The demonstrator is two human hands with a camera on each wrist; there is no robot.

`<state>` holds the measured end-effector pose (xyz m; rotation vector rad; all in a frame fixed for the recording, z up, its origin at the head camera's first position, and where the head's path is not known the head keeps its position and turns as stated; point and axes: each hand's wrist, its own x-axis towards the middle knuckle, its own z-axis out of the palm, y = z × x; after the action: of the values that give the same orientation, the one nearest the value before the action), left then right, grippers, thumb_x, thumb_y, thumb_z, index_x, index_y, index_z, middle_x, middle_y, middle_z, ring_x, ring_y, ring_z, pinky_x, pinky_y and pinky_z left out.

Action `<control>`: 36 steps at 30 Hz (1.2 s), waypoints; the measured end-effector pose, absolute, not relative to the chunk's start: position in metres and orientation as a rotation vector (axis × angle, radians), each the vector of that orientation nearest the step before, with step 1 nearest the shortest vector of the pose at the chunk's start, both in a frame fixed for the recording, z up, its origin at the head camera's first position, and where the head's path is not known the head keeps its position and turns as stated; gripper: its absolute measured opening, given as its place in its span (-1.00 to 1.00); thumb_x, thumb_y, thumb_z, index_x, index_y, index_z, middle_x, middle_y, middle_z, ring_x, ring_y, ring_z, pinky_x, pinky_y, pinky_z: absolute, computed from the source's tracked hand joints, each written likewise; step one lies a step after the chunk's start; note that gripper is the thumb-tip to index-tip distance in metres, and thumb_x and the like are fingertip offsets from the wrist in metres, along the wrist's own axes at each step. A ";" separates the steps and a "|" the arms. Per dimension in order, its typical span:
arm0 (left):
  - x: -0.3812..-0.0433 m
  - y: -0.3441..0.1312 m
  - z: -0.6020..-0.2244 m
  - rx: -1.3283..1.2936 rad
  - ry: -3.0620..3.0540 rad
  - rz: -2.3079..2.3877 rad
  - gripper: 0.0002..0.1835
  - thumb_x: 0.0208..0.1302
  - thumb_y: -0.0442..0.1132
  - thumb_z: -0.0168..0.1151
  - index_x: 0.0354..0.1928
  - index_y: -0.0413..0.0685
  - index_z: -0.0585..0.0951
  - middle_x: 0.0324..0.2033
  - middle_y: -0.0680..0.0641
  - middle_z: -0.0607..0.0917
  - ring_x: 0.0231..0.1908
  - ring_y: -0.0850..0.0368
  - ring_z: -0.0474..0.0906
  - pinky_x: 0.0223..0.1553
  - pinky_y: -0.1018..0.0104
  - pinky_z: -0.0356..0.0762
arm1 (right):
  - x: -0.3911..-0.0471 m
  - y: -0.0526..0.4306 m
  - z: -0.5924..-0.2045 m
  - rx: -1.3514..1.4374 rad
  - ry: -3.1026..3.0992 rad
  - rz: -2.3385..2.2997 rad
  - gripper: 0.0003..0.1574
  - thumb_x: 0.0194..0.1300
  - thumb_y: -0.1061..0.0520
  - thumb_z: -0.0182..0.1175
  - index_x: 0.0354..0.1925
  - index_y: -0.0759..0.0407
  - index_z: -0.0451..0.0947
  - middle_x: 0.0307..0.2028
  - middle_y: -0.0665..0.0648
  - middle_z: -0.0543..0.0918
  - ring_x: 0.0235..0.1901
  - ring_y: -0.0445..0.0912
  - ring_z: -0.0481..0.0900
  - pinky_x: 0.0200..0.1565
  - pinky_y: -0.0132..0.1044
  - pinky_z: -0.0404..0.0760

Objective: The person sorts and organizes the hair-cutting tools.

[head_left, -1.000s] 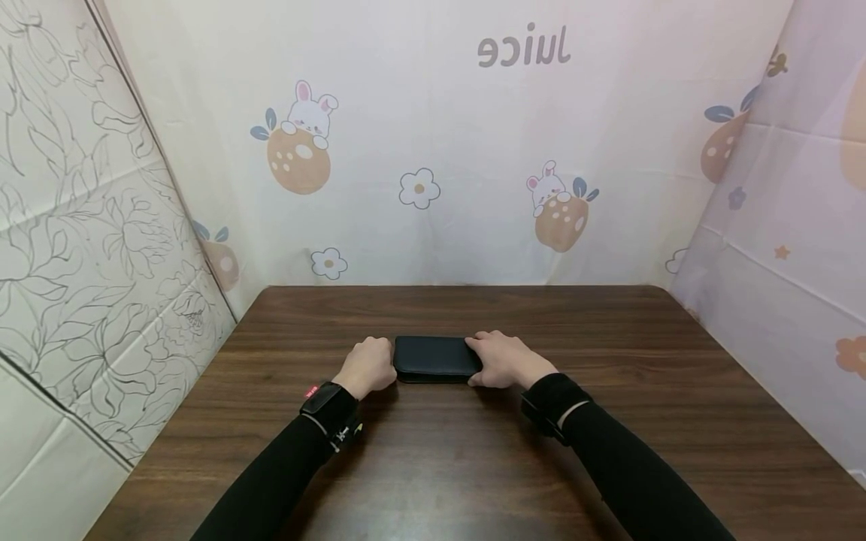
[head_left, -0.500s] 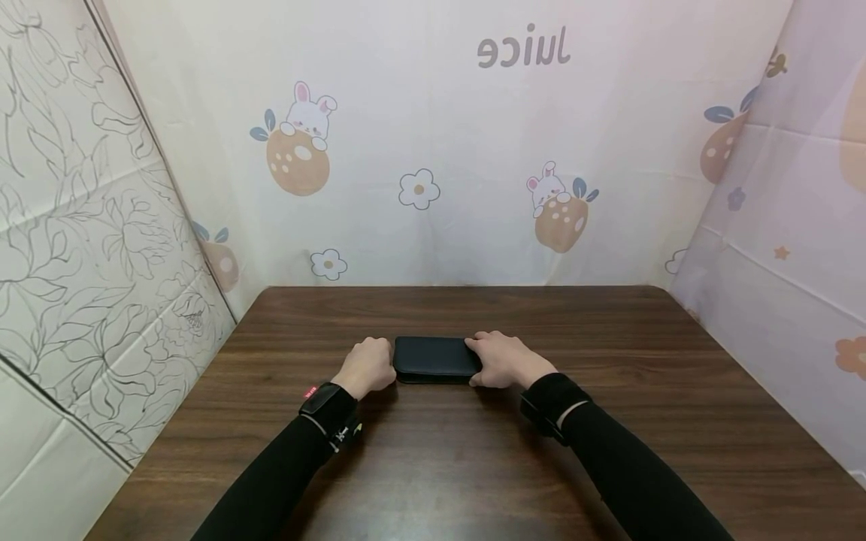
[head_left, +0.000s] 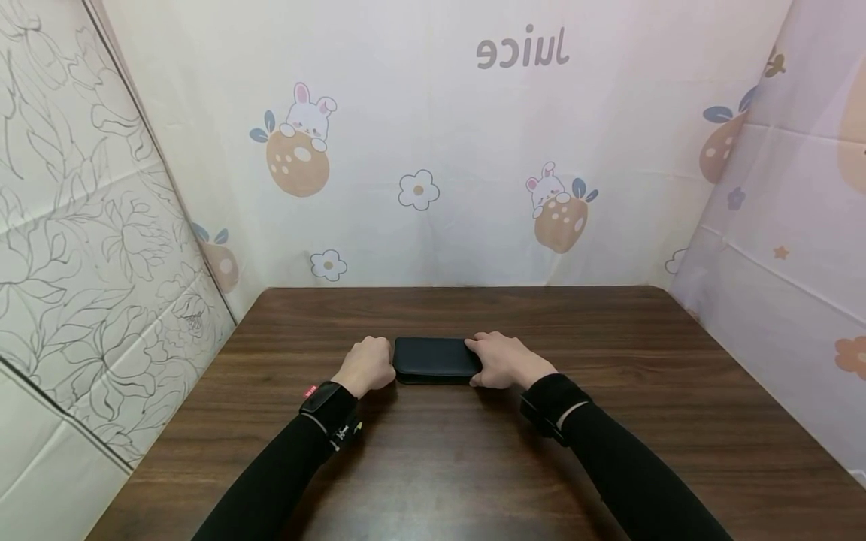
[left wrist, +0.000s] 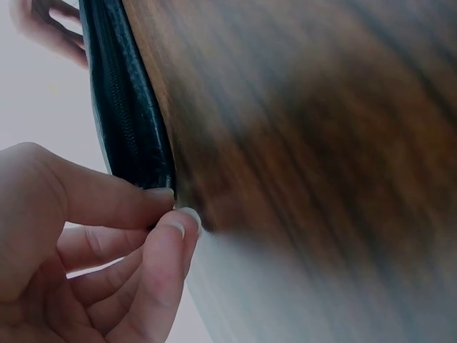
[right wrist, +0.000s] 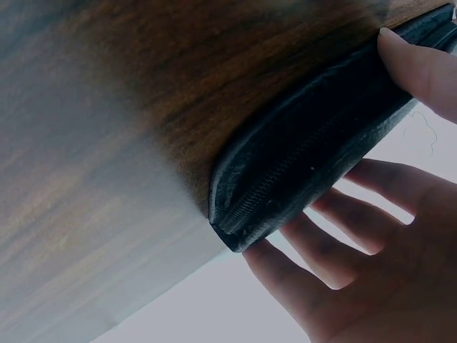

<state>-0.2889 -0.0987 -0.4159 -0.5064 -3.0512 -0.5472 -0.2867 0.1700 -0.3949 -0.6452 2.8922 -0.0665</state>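
Note:
A black zip wallet lies on the brown table between my hands. At its left end is my left hand, fingers curled. In the left wrist view, that hand's thumb and fingertips pinch together at the corner of the wallet; whether a zip pull is between them is hidden. My right hand grips the right end. The right wrist view shows its thumb on one long side and the spread fingers on the other, with the zip running shut along the edge between them.
The wood-grain table reaches back to a printed curtain with rabbits and flowers. A line-drawn flower panel stands at the left, and another curtain hangs along the right side.

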 end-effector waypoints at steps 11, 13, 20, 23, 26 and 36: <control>-0.298 -0.101 -0.418 -0.415 -3.072 -0.556 -0.68 0.17 -0.49 0.13 -0.61 -0.01 0.31 -0.64 -0.02 0.29 -0.60 0.08 0.20 -0.46 0.18 0.18 | -0.287 0.171 -0.396 -0.647 2.892 -0.067 -0.04 0.30 -0.09 0.39 0.51 0.20 0.28 0.43 0.30 0.33 0.37 0.23 0.36 0.22 0.18 0.47; -0.298 -0.100 -0.418 -0.425 -3.061 -0.565 -0.64 0.16 -0.50 0.12 -0.63 0.01 0.25 -0.66 0.00 0.22 -0.61 0.10 0.15 -0.48 0.20 0.15 | -0.287 0.171 -0.396 -0.653 2.895 -0.066 -0.05 0.30 -0.09 0.39 0.51 0.20 0.28 0.44 0.31 0.33 0.37 0.23 0.35 0.22 0.18 0.47; -0.301 -0.101 -0.422 -0.445 -3.024 -0.604 -0.53 0.18 -0.56 0.07 -0.64 0.07 0.12 -0.68 0.06 0.03 -0.64 0.15 -0.02 -0.53 0.25 0.04 | -0.288 0.171 -0.399 -0.662 2.902 -0.074 -0.06 0.31 -0.08 0.39 0.50 0.20 0.29 0.43 0.30 0.34 0.37 0.23 0.36 0.20 0.16 0.49; -0.302 -0.100 -0.422 -0.449 -3.016 -0.593 -0.53 0.19 -0.56 0.07 -0.63 0.07 0.11 -0.68 0.06 0.03 -0.63 0.16 -0.03 -0.52 0.25 0.04 | -0.288 0.171 -0.399 -0.659 2.901 -0.073 -0.06 0.31 -0.08 0.39 0.50 0.20 0.29 0.43 0.30 0.34 0.37 0.24 0.36 0.20 0.16 0.50; -0.302 -0.099 -0.421 -0.442 -3.024 -0.591 -0.53 0.21 -0.55 0.07 -0.63 0.08 0.12 -0.68 0.06 0.03 -0.62 0.16 -0.04 -0.51 0.24 0.04 | -0.287 0.172 -0.398 -0.656 2.899 -0.074 -0.06 0.31 -0.08 0.39 0.50 0.21 0.29 0.43 0.31 0.33 0.37 0.24 0.35 0.21 0.17 0.48; -0.304 -0.096 -0.418 -0.408 -3.024 -0.566 -0.62 0.24 -0.52 0.12 -0.62 0.01 0.32 -0.71 0.02 0.18 -0.65 0.12 0.14 -0.51 0.22 0.17 | -0.286 0.171 -0.398 -0.660 2.901 -0.056 -0.05 0.29 -0.08 0.40 0.50 0.21 0.29 0.42 0.30 0.35 0.37 0.24 0.35 0.19 0.20 0.49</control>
<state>-0.3035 -0.0958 -0.4178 -0.4084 -3.0237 -0.5661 -0.2863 0.1714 -0.3984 -0.6601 2.9012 -0.0556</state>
